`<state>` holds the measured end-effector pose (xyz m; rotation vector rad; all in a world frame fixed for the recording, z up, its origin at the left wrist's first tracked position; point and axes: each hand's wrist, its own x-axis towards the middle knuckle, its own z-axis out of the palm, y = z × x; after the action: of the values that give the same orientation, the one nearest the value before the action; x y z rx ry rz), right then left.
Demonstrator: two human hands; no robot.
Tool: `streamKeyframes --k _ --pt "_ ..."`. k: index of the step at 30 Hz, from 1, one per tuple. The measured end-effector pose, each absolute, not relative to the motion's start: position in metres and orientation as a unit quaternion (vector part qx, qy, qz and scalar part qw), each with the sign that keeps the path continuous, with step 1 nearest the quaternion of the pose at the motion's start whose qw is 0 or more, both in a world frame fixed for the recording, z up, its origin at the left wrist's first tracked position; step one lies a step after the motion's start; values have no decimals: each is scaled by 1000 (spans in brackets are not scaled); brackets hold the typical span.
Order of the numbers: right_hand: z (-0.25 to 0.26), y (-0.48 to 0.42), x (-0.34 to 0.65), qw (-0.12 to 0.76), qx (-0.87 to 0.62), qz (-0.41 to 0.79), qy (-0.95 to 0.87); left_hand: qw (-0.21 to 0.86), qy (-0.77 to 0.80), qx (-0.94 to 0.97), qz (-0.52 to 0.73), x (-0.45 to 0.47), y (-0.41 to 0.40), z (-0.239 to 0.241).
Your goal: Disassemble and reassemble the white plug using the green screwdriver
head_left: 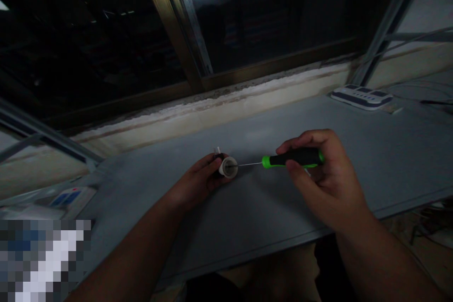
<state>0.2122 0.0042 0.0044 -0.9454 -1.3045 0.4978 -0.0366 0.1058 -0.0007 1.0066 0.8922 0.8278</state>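
My left hand (pixel 200 177) is closed around a small white cup-shaped part (pixel 230 168), its round open end turned to the right. Something dark, with a thin pale piece sticking up, shows beside the part between my fingers; its kind is unclear. In my right hand (pixel 332 179) is a screwdriver (pixel 293 158) with a black and green handle, held nearly level between thumb and fingers. The thin metal shaft points left, and its tip goes into the opening of the white part. How deep the tip reaches is hidden inside.
Both hands are above a grey-blue table (pixel 141 198). A white and dark power strip (pixel 361 97) lies at the back right, with cables nearby. Another white device (pixel 72 198) with blue sits at the left. Behind the table are a low ledge and a dark window (pixel 276 14).
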Motion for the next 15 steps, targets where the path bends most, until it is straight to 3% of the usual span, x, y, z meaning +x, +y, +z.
streamKeyframes --k 4,15 --pt "7 2 209 677 -349 283 -583 700 398 458 377 -38 107 -1" --pt "5 4 210 715 -329 281 -550 618 453 508 394 -39 113 -4"
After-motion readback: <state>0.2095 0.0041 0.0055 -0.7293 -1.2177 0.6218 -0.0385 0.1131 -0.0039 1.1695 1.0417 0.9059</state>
